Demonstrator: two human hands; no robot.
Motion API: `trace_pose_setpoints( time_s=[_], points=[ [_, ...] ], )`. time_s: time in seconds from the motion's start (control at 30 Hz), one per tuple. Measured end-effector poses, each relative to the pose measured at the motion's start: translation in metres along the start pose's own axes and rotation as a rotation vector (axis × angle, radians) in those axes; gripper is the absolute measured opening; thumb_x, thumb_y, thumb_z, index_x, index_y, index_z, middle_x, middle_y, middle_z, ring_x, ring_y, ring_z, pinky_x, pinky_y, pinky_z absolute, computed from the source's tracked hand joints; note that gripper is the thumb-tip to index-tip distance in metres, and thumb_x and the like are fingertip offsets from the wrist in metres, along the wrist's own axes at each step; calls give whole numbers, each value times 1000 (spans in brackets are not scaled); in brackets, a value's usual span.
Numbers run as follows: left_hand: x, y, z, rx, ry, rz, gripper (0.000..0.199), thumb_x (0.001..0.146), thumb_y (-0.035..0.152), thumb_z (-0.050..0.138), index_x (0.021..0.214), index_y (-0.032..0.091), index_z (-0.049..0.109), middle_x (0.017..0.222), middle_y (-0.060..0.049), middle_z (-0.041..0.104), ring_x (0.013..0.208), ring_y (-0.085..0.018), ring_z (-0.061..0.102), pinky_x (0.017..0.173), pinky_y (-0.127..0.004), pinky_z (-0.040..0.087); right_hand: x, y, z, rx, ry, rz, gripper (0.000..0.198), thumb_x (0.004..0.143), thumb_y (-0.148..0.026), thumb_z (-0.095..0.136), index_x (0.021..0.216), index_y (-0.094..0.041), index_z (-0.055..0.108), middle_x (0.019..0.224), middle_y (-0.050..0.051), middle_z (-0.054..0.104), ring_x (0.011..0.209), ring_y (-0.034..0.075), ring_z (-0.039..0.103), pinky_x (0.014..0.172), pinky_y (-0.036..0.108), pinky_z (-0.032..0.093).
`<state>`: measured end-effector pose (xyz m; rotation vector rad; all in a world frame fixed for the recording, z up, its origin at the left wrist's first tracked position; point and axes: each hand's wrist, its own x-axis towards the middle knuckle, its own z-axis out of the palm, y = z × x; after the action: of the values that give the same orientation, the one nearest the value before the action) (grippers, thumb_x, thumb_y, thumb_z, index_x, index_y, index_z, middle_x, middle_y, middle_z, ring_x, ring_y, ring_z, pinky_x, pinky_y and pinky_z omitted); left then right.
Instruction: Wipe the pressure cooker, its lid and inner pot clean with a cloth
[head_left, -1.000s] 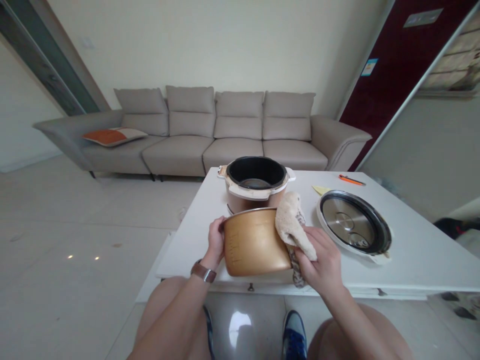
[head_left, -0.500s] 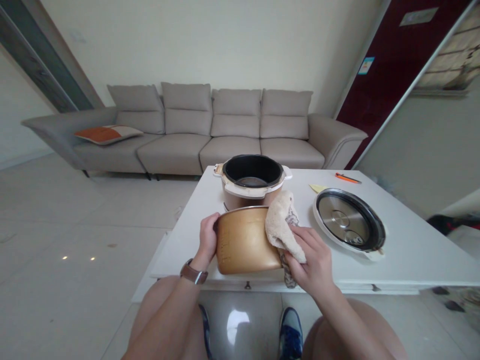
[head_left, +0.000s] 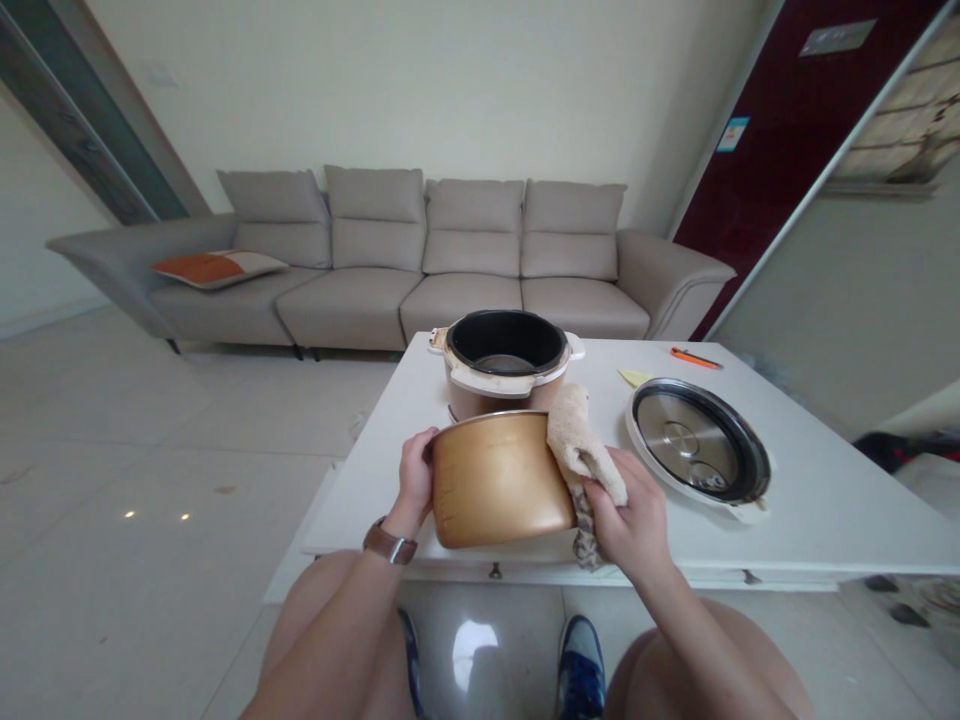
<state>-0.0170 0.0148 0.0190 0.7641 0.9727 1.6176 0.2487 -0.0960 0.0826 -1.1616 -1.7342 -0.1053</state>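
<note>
A gold-coloured rice cooker inner pot is held tilted above the front of the white table, its outer side facing me. My left hand is closed on the pot's left rim, fingers partly hidden behind it. At the pot's right side my right hand grips a cream cloth with a patterned part hanging down; the cloth lies against the pot's wall and over its rim. Just behind the pot stands the rice cooker body, open at the top with a black interior.
On the table, the cooker's detached round lid lies at the right, metal side up. Behind it are a yellow piece of paper and an orange utility knife. A grey sofa stands beyond the table.
My right hand and the cloth have shifted slightly to the right along the pot's side, uncovering more of the gold wall. My left hand keeps its hold, nearly still.
</note>
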Motion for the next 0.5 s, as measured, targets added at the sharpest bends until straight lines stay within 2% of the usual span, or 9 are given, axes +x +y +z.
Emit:
trace_pose_setpoints(
  time_s=[0.13, 0.27, 0.43, 0.5],
  points=[
    [-1, -7, 5, -34, -5, -26, 33, 70, 45, 69, 61, 23, 45, 61, 5, 48, 64, -14, 47, 66, -29, 42, 0, -5, -3, -27, 1, -69, 25, 89, -14, 58, 109, -20, 72, 107, 10, 75, 95, 27, 69, 83, 41, 56],
    [1, -9, 8, 74, 45, 39, 28, 68, 43, 67, 60, 22, 50, 61, 4, 50, 66, -15, 45, 67, -28, 40, 0, -6, -4, -50, 1, -102, 25, 89, -13, 58, 108, -19, 72, 107, 11, 75, 94, 27, 68, 82, 42, 56],
    [-2, 8, 6, 294, -102, 223, 28, 78, 38, 56, 56, 22, 54, 61, 0, 52, 66, -17, 44, 65, -30, 35, 0, -9, -1, -58, -23, -118, 29, 90, -15, 59, 115, -20, 71, 112, 11, 74, 99, 28, 66, 84, 43, 56],
    [-5, 17, 5, 363, -116, 313, 28, 81, 36, 54, 57, 21, 57, 62, -1, 54, 67, -18, 46, 65, -31, 34, -1, -12, 0, -57, -42, -132, 32, 89, -15, 59, 118, -21, 71, 115, 10, 74, 102, 28, 66, 86, 44, 56]
  ],
)
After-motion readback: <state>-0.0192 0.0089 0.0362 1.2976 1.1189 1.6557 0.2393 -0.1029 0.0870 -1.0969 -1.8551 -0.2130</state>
